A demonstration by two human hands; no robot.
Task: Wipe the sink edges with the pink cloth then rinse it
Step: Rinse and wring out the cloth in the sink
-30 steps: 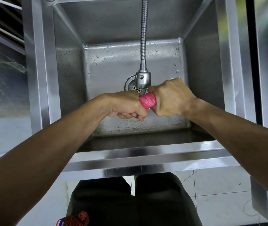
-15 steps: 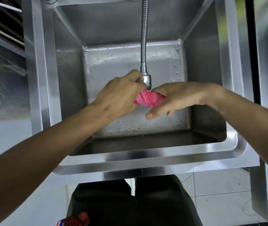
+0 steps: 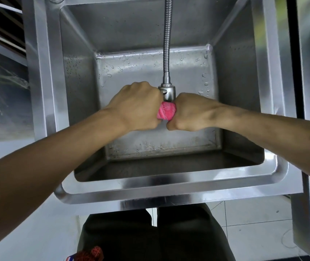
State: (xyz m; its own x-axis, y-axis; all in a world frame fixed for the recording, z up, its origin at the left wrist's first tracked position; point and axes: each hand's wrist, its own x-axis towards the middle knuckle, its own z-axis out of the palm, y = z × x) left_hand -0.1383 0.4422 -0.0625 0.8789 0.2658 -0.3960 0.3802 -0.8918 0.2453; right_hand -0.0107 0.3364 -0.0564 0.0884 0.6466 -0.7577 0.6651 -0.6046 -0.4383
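The pink cloth point(image 3: 166, 112) is rolled into a tight twisted bundle over the middle of the steel sink point(image 3: 161, 189). My left hand point(image 3: 138, 106) is clenched on its left end and my right hand point(image 3: 190, 112) on its right end, fists almost touching. Only a short pink stretch shows between them. The bundle sits right under the tap's spray head point(image 3: 167, 92). No water stream is visible.
A flexible metal tap hose point(image 3: 167, 38) hangs down the middle of the basin. Water drops dot the basin floor point(image 3: 131, 70). The sink's raised rim runs along the left side point(image 3: 43, 72) and right side point(image 3: 265, 72). Tiled floor point(image 3: 254, 223) and my dark trousers point(image 3: 150, 236) lie below.
Half a second ago my right hand was spread open beside the cloth; now it is clenched on it. Both fists again grip the twisted bundle under the spray head.
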